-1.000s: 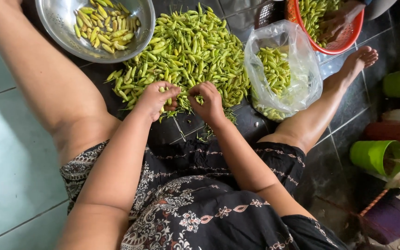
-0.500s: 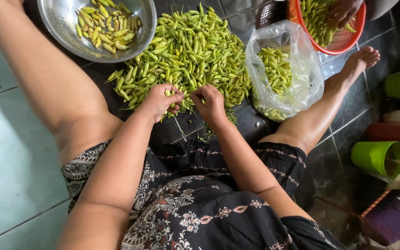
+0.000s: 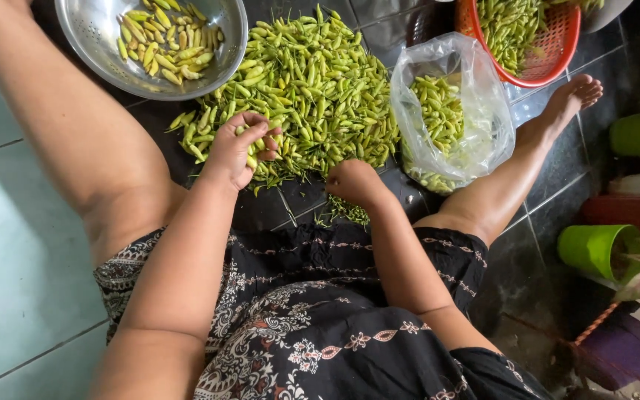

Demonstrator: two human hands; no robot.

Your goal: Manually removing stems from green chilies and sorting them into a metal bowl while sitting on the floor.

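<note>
Green chilli peppers [image 3: 312,89] heaped on the dark tiled floor [image 3: 261,211]: your left hand [image 3: 242,148] cups a few, right hand [image 3: 353,181] closed near the stems. Pinch cleanly at the cap.

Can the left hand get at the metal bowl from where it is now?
Probably yes: the left hand, cupping green chilies, sits just below the metal bowl, whose rim lies open with nothing between them.

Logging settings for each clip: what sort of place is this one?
Probably a home floor or porch used for kitchen prep. The person sits on a tiled floor by a pile of green chillies, a metal colander, and green plant pots.
</note>
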